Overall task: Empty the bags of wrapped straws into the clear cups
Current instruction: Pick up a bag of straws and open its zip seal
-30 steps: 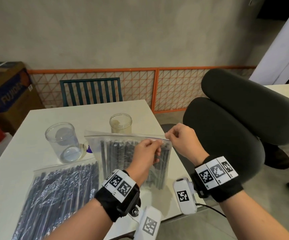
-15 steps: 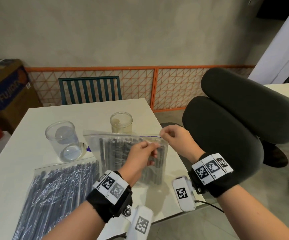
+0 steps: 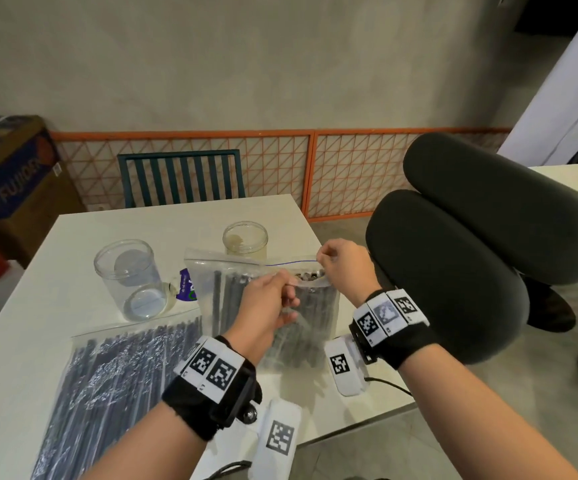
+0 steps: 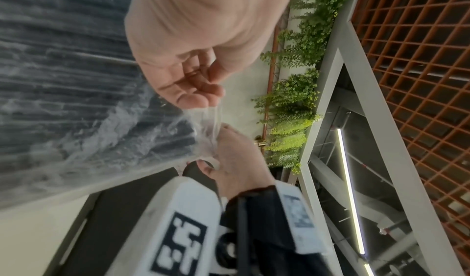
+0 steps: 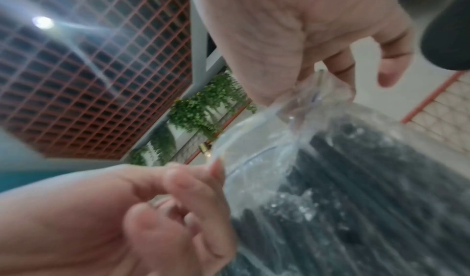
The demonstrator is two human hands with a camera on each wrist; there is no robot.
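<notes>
Change: bag mouth point(image 3: 310, 276) now parted further than before.
Left hand point(image 3: 268, 308): pinches near lip.
Right hand point(image 3: 341, 263): pinches far lip.

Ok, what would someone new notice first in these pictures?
Probably the two hands mid-table: the left hand and right hand pinch opposite lips of a zip bag of black wrapped straws, its mouth partly parted. A second, flat bag of straws lies at front left, with two empty clear cups behind.
</notes>
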